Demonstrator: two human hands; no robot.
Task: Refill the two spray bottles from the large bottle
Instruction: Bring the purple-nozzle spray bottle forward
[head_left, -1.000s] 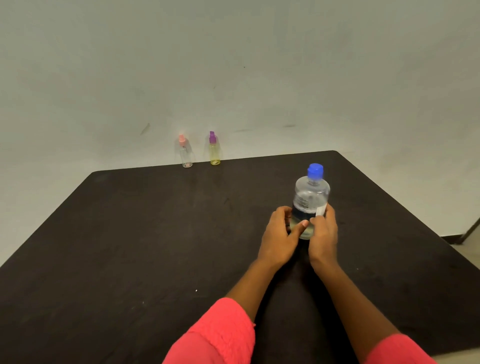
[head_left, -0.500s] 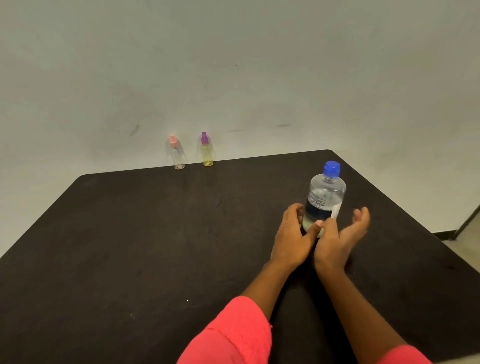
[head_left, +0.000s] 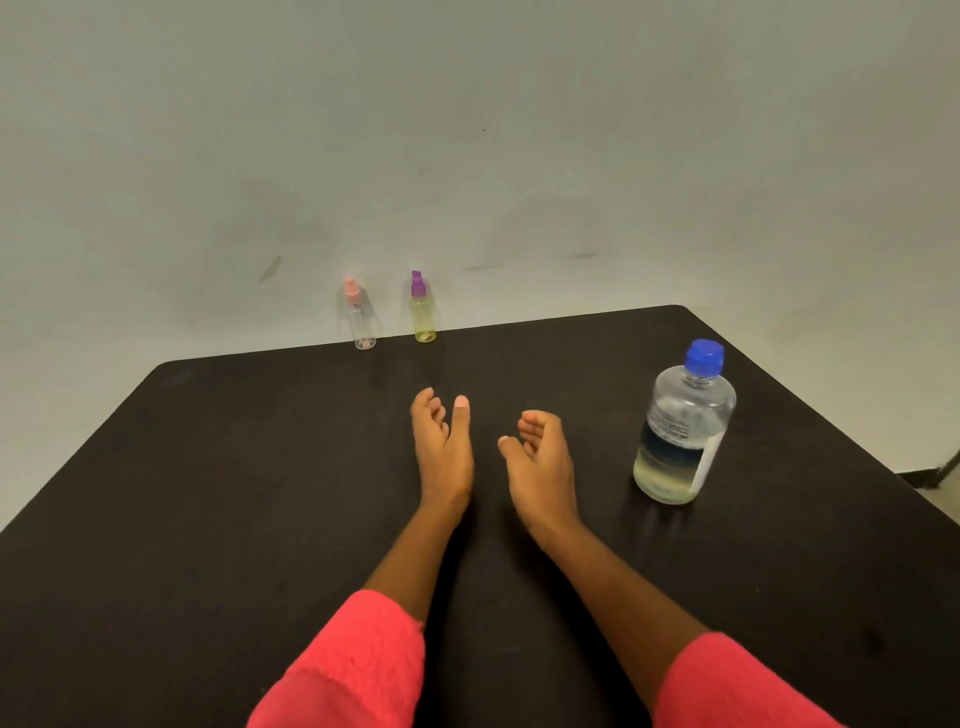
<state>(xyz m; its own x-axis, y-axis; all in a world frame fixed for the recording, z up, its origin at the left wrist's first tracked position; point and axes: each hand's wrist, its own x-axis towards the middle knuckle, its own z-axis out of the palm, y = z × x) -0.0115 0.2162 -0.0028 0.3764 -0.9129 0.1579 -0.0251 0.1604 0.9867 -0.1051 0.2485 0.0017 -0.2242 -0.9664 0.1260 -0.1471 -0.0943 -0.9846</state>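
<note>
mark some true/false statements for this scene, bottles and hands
1. The large bottle stands upright with its blue cap on. True.
2. The right hand grips the large bottle. False: the right hand holds nothing, and the bottle stands apart, to its right.
3. Both spray bottles stand at the far edge of the table, near the wall. True.
4. The purple-topped spray bottle stands left of the pink-topped spray bottle. False: the purple-topped one is on the right.
5. The left hand holds a spray bottle. False: it is empty, over the middle of the table.
</note>
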